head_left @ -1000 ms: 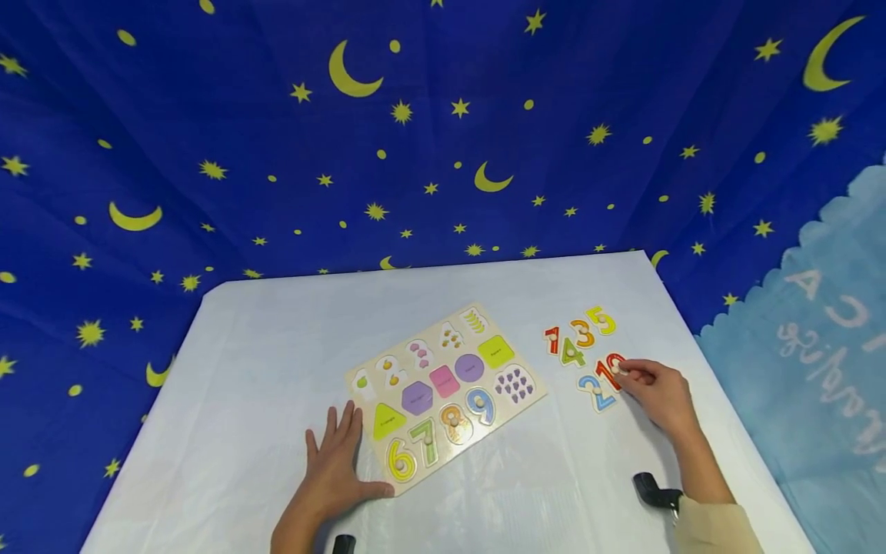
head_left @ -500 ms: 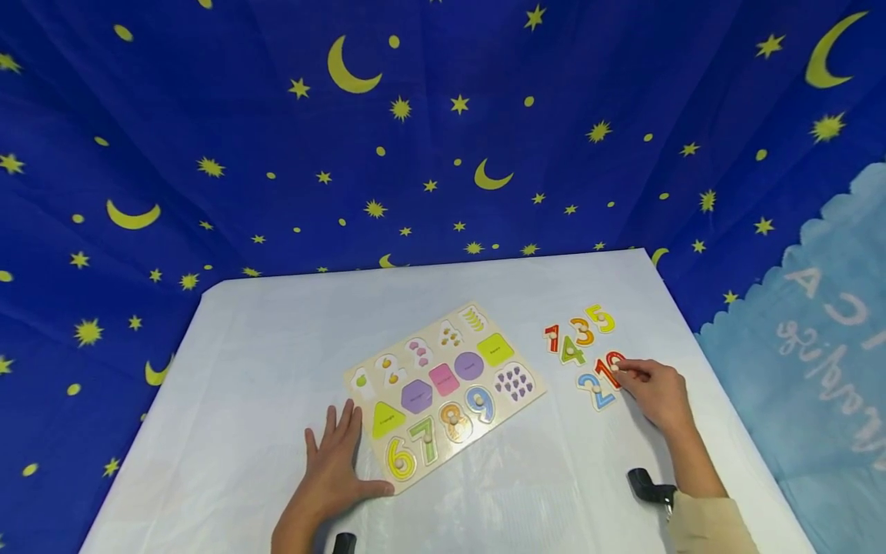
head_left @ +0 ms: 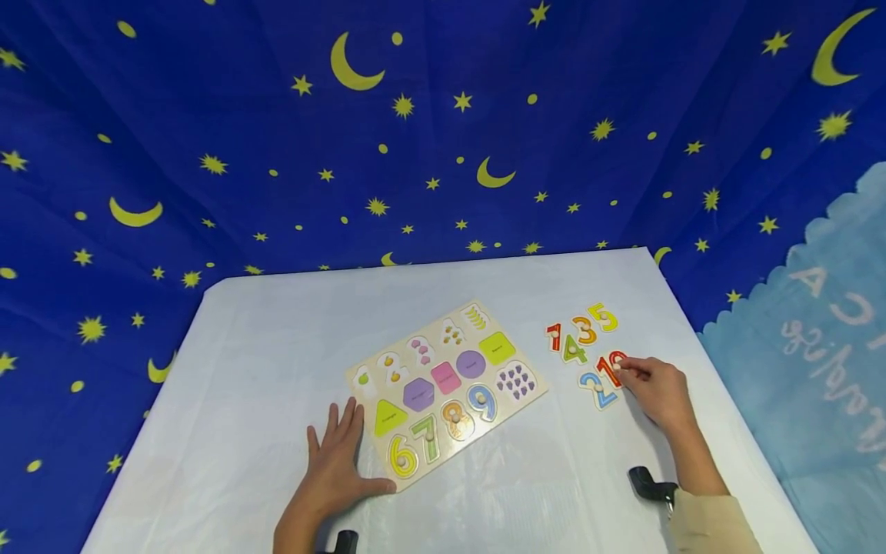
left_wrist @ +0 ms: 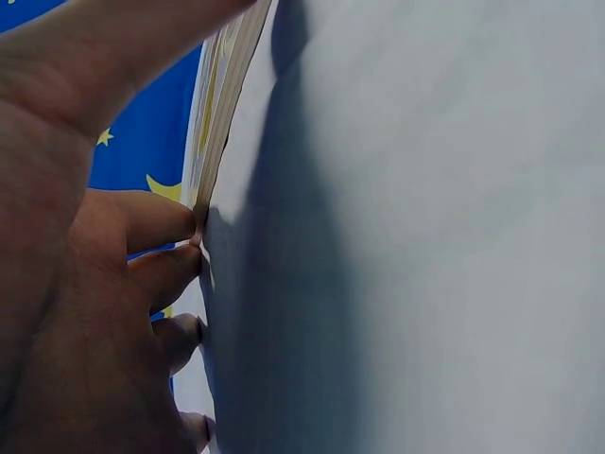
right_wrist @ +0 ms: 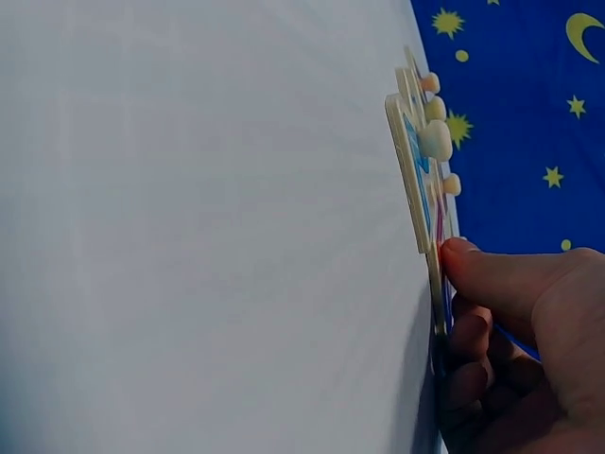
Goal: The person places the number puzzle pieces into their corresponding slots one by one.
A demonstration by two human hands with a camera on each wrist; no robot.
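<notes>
My left hand (head_left: 334, 469) lies with fingers spread at the left end of a wooden number puzzle board (head_left: 446, 448). Its fingertips and thumb touch the board's edge, which the left wrist view shows side-on. To the right of the board, my right hand (head_left: 657, 392) pinches the knob of the red number 10 piece (head_left: 607, 371) between thumb and forefinger. The fingers hide part of the 10. Close beside it lies the blue 2 piece (head_left: 597, 392), its edge and knob (right_wrist: 436, 141) seen in the right wrist view.
Several loose pieces, among them the green 4 (head_left: 573, 350), orange 3 (head_left: 584, 331) and yellow 5 (head_left: 603, 318), lie beyond the 10. Numbers such as the yellow 6 (head_left: 402, 456) and blue 9 (head_left: 482, 402) sit in the board. A starry curtain (head_left: 277, 115) surrounds the white table (head_left: 277, 323).
</notes>
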